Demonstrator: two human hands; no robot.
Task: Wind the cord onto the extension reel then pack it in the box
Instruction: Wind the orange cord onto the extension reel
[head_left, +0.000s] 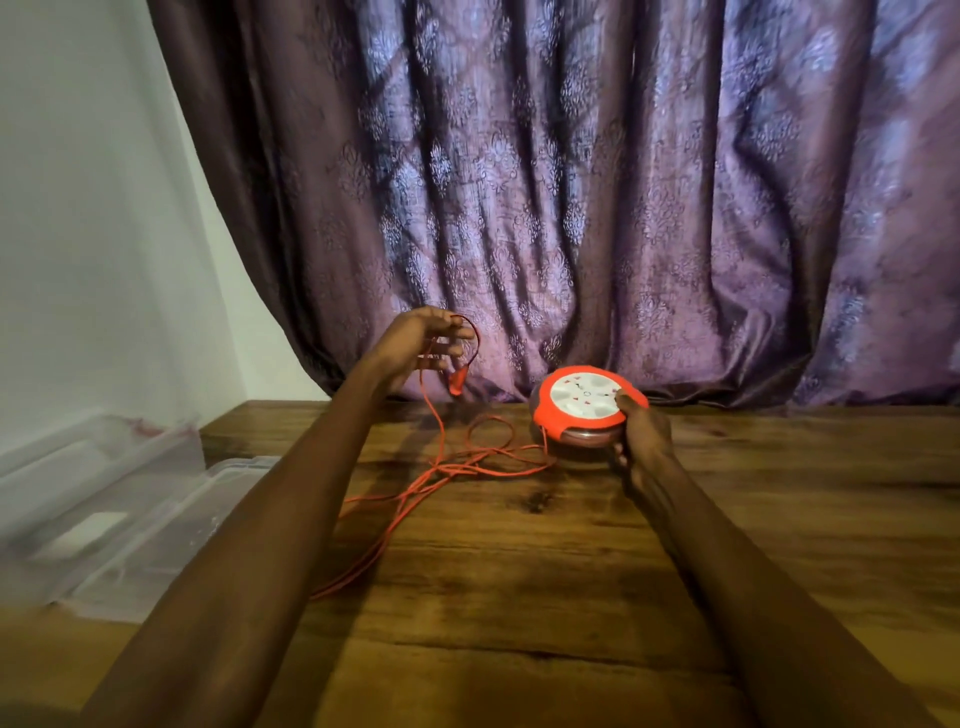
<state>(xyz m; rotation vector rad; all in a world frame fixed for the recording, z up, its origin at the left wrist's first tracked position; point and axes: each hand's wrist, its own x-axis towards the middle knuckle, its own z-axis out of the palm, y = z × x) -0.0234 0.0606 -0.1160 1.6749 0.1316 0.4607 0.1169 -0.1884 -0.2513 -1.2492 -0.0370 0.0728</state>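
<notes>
Two hands are at work, and the line between them is what your next move turns on. Your right hand (636, 434) grips the extension reel (587, 410) by its right rim, thumb over the orange edge and fingers under the body; the reel sits far back on the worktop (545, 597), near the curtain (571, 182), its white socket face tilted towards you. Your left hand (423, 343) is raised to the left of the reel and well apart from it, fingers loosely curled with the cord (431, 478) draped through them, and the plug (457, 382) hangs just below that hand.

From the reel's left side the cord drops to the worktop, loops there in a loose tangle, and a long run trails towards you and off the left edge. Most of it looks unwound, so I judge winding has barely begun. The clear box (130, 514) lies below the worktop on your left, nearer the left hand.
</notes>
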